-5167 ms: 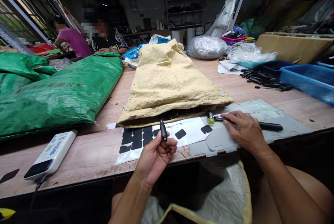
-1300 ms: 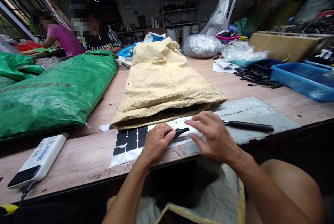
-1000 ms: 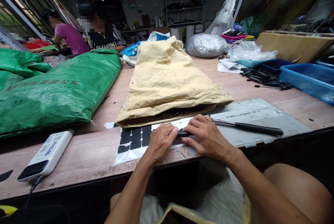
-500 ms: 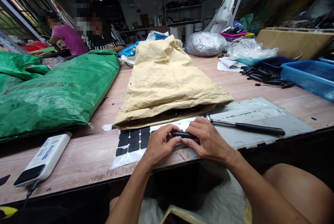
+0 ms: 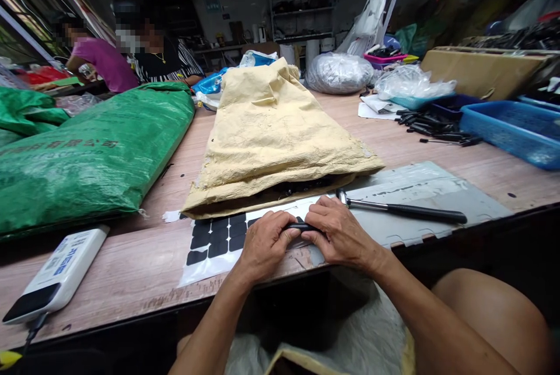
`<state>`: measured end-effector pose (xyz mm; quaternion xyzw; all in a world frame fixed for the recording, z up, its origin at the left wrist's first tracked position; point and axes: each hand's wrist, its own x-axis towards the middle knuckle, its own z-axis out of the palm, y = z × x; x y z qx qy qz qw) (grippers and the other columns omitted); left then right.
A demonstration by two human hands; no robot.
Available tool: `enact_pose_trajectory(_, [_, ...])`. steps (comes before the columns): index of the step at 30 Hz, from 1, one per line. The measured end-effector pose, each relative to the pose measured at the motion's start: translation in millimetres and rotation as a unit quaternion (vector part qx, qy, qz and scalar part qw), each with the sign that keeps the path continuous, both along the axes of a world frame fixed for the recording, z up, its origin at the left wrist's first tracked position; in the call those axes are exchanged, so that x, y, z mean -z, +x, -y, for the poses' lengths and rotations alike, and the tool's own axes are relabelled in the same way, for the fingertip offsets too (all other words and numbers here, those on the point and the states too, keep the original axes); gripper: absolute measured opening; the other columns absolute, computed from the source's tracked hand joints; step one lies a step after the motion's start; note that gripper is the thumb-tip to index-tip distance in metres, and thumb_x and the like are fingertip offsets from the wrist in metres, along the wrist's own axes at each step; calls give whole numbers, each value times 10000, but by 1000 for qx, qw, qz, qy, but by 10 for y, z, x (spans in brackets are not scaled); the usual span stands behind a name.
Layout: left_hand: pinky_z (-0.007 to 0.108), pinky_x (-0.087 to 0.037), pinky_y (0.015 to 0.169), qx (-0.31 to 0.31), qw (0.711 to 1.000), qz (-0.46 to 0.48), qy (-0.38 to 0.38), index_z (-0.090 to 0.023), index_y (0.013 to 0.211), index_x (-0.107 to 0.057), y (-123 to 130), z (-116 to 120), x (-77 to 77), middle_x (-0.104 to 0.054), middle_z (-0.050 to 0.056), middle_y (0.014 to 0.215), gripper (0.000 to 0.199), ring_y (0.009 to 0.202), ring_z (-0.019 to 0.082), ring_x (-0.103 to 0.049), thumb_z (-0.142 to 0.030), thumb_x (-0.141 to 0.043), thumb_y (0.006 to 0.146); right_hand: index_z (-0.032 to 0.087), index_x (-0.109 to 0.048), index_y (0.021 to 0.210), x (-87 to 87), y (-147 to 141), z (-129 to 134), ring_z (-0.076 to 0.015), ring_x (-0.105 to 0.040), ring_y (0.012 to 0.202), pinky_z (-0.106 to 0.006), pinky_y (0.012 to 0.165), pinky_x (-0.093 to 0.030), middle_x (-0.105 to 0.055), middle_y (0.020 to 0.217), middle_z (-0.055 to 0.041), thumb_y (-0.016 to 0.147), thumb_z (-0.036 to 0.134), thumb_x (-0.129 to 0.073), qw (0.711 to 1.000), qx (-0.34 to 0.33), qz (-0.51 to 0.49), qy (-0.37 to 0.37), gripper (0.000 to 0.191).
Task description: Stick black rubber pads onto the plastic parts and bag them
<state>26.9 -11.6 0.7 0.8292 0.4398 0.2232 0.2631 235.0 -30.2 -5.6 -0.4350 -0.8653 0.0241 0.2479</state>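
Observation:
A slim black rod-shaped piece (image 5: pixel 303 227) lies level between my two hands, above the table's front edge. My left hand (image 5: pixel 266 242) pinches one end with thumb and fingers, and my right hand (image 5: pixel 336 230) is closed round the other. Much of the piece is hidden by my fingers, so its exact kind is unclear. Below my left hand lies a white sheet with black rounded-square stickers (image 5: pixel 221 235). A hammer-like tool with a black grip (image 5: pixel 420 211) rests just right of my right hand. Beyond both hands, a yellow woven sack (image 5: pixel 280 130) has its dark mouth facing me.
On the left are a green sack (image 5: pixel 91 153) and a white power bank (image 5: pixel 59 273) with a cable. Several black pieces (image 5: pixel 433 125) lie beside a blue basket (image 5: pixel 516 130). Another open sack (image 5: pixel 371 328) hangs below the table edge. Two people sit at far left.
The view has shifted a little, so the table and its contents appear slightly further left. Both hands still hold the black piece, and less of it shows around the right fingers.

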Motion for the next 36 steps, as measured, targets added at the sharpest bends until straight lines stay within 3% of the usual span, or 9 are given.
enact_pose_trajectory(7, [331,-388,832,-2,1000,-2,-5,-243,988,-661,-17,-14,24,-692,-2,974,245,944,208,-583,-380,-459,1013,201,-571,798,-59,-4,47,-208,-488,857,-373,787,-337,-620,810,-33,945,399,-607,999,28,-16,7,249])
enact_pose_trajectory(10, [324,-378,816,-1,1000,7,-10,-237,942,-662,-22,-6,8,-684,-7,940,250,926,201,-583,-382,-469,1008,204,-635,905,-85,10,114,-233,-528,925,-394,842,-364,-657,911,-51,889,428,-659,993,61,-79,68,225])
enact_pose_trajectory(15, [314,-368,785,-6,1000,12,-21,-227,901,-667,-33,9,-27,-680,-14,898,218,897,196,-587,-364,-517,979,211,-678,924,-25,223,181,-257,-563,965,-405,877,-366,-696,943,-65,920,317,-609,934,285,-118,183,126])
enact_pose_trajectory(19, [308,-371,773,-6,1000,15,-19,-222,875,-669,-31,-22,-37,-677,-9,879,222,886,197,-594,-369,-535,974,225,-701,894,93,522,110,-266,-557,951,-385,811,-334,-698,967,-62,940,346,-588,896,422,-65,120,172])
enact_pose_trajectory(23, [300,-397,769,-1,999,52,3,-215,905,-680,-16,106,-69,-679,15,892,165,873,198,-601,-348,-592,947,222,-693,827,185,668,31,-251,-547,904,-367,772,-287,-684,907,-56,954,390,-567,897,438,-18,54,245])
enact_pose_trajectory(26, [291,-432,769,56,992,109,-14,-230,1050,-675,-7,448,-68,-691,26,918,172,839,184,-618,-335,-560,975,219,-690,837,210,662,18,-241,-539,906,-362,778,-271,-686,907,-52,960,396,-557,901,430,-13,58,253])
enact_pose_trajectory(30, [286,-452,764,159,983,78,-54,-250,1135,-654,-22,955,156,-720,29,907,215,813,182,-659,-323,-510,993,217,-690,847,216,641,30,-239,-536,910,-364,778,-263,-684,910,-53,963,391,-553,900,430,-11,70,250])
enact_pose_trajectory(33, [298,-457,756,82,986,-58,-129,-261,1118,-671,-83,1124,503,-728,32,897,236,831,203,-680,-333,-485,991,215,-687,844,220,642,34,-240,-536,905,-365,777,-263,-683,903,-54,958,392,-563,900,429,-11,74,244])
enact_pose_trajectory(36, [335,-481,838,-24,960,-177,-216,-244,1160,-690,-155,1150,776,-745,70,1013,291,993,257,-693,-330,-479,979,215,-684,838,224,641,34,-239,-535,898,-364,775,-264,-680,894,-52,957,393,-565,901,427,-11,77,245])
